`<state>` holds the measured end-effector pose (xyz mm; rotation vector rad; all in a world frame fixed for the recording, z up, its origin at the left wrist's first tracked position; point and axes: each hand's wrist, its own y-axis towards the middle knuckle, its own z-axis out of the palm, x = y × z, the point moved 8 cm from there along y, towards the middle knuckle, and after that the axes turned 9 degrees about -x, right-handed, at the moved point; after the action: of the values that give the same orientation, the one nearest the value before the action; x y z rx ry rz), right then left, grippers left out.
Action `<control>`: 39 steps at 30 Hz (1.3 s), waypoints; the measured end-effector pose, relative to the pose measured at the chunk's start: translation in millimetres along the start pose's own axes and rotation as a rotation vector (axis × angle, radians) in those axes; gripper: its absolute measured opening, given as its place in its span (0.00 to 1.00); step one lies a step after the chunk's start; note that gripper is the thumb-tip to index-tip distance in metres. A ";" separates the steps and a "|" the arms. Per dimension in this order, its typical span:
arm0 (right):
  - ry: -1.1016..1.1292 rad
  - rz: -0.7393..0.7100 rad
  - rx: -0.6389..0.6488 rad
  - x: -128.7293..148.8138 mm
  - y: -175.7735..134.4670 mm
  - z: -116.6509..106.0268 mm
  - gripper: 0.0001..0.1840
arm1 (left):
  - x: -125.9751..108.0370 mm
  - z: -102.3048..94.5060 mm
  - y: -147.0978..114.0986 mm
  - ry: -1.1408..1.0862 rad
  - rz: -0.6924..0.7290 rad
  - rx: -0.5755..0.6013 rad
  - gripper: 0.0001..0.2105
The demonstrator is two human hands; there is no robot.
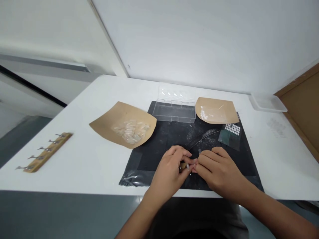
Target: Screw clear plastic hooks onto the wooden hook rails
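1. The white worktop point(87, 176) carried everything, the black mat point(154, 146) included.
2. A curled brown sheet point(107, 121), heaped with clear pieces point(132, 131), overlapped the mat's left edge.
3. A clear box point(174, 118) stood at the mat's far edge.
4. A second brown sheet point(211, 100), bearing white bits point(203, 115), lay across the mat's far right corner.
5. A wooden hook strip point(47, 154) lay well to the mat's left; a clear tray point(269, 108) sat beyond its far right corner.
6. Both hands met over the mat's near part: the left hand point(168, 169) had thumb and fingers closed around a small brown piece, and the right hand point(221, 171) had its fingertips pinched together beside it.
7. A card of white dots point(232, 129) lay on the mat's right side.
8. The small brown piece point(183, 167) was above the mat's near part.
9. Smallest was probably a clear sliver point(195, 161) between both hands' fingertips, mostly hidden by them.
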<state>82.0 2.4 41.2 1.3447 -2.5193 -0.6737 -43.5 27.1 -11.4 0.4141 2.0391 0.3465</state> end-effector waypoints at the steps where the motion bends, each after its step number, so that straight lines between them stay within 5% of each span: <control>1: 0.010 0.004 -0.003 -0.5 -0.8 0.7 0.14 | 0.0 0.2 0.0 0.001 0.003 0.000 0.09; 23: 0.245 0.057 -0.134 -23.4 -9.8 -0.5 0.03 | -1.8 0.5 -0.6 0.035 0.031 0.009 0.07; 28: 0.359 0.134 -0.154 -33.6 -10.8 -8.8 0.17 | -0.1 1.0 -1.2 0.046 0.015 0.010 0.07; 31: 0.380 0.215 -0.225 -49.5 -13.5 -17.8 0.15 | 0.0 0.4 -1.0 0.048 0.023 0.003 0.06; 34: 0.413 0.303 -0.182 -72.1 -15.1 -16.1 0.07 | -0.2 0.1 -0.8 0.054 0.046 -0.011 0.07; 39: 0.587 0.235 0.010 -94.3 -12.9 0.6 0.10 | -0.1 0.8 -1.0 0.062 0.080 -0.034 0.07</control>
<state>144.3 74.2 37.4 1.0294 -2.1441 -0.1780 -43.0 26.2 -12.1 0.4702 2.0781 0.4480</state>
